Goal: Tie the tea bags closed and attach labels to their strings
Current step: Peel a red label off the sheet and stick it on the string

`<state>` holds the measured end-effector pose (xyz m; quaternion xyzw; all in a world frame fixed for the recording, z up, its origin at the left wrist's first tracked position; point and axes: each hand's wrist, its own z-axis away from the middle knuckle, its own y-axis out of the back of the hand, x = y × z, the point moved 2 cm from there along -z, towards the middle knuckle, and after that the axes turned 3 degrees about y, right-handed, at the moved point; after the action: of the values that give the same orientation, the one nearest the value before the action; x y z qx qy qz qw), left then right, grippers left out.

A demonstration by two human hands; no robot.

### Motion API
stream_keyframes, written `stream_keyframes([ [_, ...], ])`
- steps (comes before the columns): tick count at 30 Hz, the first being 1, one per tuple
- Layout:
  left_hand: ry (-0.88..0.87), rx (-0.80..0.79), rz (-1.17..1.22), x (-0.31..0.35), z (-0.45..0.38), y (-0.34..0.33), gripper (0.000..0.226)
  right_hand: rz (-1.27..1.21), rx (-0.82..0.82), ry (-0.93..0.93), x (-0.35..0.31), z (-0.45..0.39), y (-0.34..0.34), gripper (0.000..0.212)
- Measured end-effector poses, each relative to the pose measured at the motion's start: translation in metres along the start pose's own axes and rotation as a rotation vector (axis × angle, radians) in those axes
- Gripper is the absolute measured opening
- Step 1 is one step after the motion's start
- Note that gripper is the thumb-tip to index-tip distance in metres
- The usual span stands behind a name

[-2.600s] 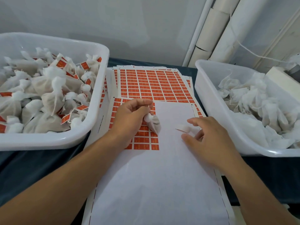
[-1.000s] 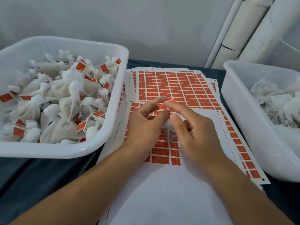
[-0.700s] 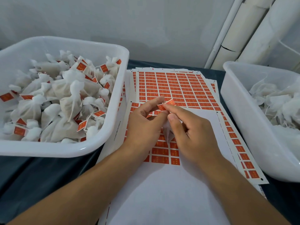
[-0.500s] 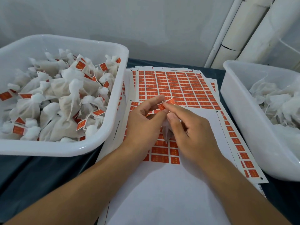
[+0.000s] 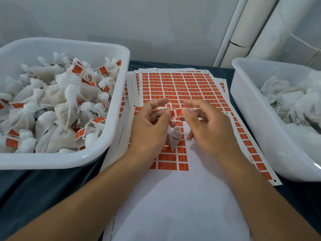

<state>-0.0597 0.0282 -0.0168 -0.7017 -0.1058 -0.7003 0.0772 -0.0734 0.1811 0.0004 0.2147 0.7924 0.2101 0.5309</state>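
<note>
Right hand [image 5: 206, 126] is drawing apart from left hand [image 5: 149, 126], fingers loosening, pinching nothing visible. Left grip is pinching orange label [image 5: 175, 112] and string; tea bag [image 5: 173, 138] is dangling over label sheet [image 5: 177, 87] mid-desk, long axis near-vertical, tip pointing down. Advice: press label fold firmly around string.

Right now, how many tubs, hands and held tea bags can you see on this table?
White tubs: 2, the left tub with labelled tea bags and the right tub with unlabelled ones.
Hands: 2, the left hand and the right hand.
Held tea bag: 1, hanging from the left hand.
Total: 5.
</note>
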Motion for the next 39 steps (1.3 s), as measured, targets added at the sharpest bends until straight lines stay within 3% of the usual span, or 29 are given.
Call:
stream_keyframes([
  [4,-0.031,-0.06,-0.006,0.001,0.003,-0.002,0.028,-0.078,0.001,-0.028,0.001,-0.001,0.0,0.003],
  [14,-0.095,-0.175,-0.118,0.004,0.006,-0.004,0.032,-0.324,0.044,-0.204,0.005,-0.007,0.008,0.007],
  [21,-0.085,-0.138,-0.162,0.0,0.003,-0.004,0.024,-0.659,0.056,-0.407,0.005,-0.009,0.016,0.008],
  [28,-0.109,-0.046,-0.131,-0.002,0.002,-0.001,0.012,-0.64,0.0,-0.287,0.002,-0.007,0.009,0.007],
  [39,-0.11,-0.082,-0.149,0.001,0.005,-0.003,0.02,-0.559,-0.02,-0.229,0.005,-0.004,0.002,0.015],
])
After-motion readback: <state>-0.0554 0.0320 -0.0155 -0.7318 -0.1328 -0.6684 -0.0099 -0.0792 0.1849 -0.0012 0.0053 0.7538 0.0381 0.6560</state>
